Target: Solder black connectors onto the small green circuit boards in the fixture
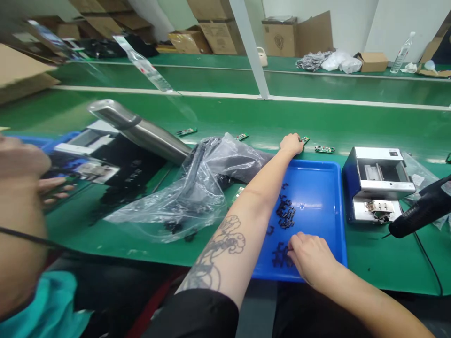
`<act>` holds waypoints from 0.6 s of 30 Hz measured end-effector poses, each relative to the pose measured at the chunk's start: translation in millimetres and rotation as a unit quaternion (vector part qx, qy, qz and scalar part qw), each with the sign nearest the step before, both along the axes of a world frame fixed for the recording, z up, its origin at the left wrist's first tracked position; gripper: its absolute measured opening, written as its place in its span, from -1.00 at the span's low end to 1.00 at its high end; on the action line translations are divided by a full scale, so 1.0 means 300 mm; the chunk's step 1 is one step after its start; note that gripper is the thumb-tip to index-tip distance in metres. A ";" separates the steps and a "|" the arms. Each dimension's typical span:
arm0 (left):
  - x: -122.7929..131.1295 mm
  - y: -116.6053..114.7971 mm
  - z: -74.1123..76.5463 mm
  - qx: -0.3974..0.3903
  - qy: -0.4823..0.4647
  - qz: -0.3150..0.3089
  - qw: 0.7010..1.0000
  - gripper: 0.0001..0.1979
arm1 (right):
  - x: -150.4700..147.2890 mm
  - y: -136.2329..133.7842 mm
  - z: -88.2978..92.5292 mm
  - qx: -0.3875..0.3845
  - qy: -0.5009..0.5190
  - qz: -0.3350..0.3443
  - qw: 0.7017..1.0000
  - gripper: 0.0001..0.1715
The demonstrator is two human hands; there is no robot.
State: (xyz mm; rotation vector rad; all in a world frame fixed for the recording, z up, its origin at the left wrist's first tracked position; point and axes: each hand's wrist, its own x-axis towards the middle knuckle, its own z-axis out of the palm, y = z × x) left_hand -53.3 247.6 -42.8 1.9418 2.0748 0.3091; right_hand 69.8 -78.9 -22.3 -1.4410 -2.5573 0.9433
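Observation:
My left hand [292,143] stretches past the far edge of the blue tray [322,176], its fingers closed at a small green circuit board [306,140]. Only the board's end shows beyond the fingers. Small black plastic parts [286,213] lie in the tray, in a pile and a looser cluster nearer me. At that near cluster, my right hand [312,258] is closed with thumb and fingers together; whatever is between the fingertips is hidden. Another circuit board [324,149] rests on the green table just right of my left hand.
Right of the tray stands a metal fixture [382,183], beside a black electric screwdriver [419,211]. A plastic bag [207,188] and a steel flask [148,136] lie to the left. At far left, a co-worker's blurred arm [21,211] reaches over another fixture.

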 end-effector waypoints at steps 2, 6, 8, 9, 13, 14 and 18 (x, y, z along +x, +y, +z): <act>0.018 -0.007 0.002 0.004 -0.025 0.001 1.000 -0.63 | 0.028 0.012 0.007 -0.012 0.056 -0.001 0.998 -0.84; 0.048 -0.035 0.029 0.014 -0.096 0.010 0.995 -0.64 | 0.100 0.036 0.027 -0.016 0.181 -0.007 0.983 -0.66; 0.058 -0.060 0.057 0.022 -0.142 0.014 0.990 -0.67 | 0.140 0.041 0.039 -0.007 0.235 -0.012 0.972 -0.76; 0.062 -0.078 0.073 0.027 -0.168 0.015 0.985 -0.70 | 0.162 0.042 0.045 -0.001 0.260 -0.017 0.966 -0.80; 0.084 -0.206 0.139 0.020 -0.288 -0.004 0.958 -0.80 | 0.250 0.028 0.068 0.025 0.337 -0.070 0.938 -0.77; 0.092 -0.253 0.155 0.002 -0.320 -0.019 0.947 -0.76 | 0.272 0.023 0.074 0.028 0.352 -0.088 0.931 -0.78; 0.128 -0.470 0.211 -0.114 -0.423 -0.118 0.891 -0.64 | 0.350 -0.002 0.097 0.015 0.407 -0.147 0.901 -0.81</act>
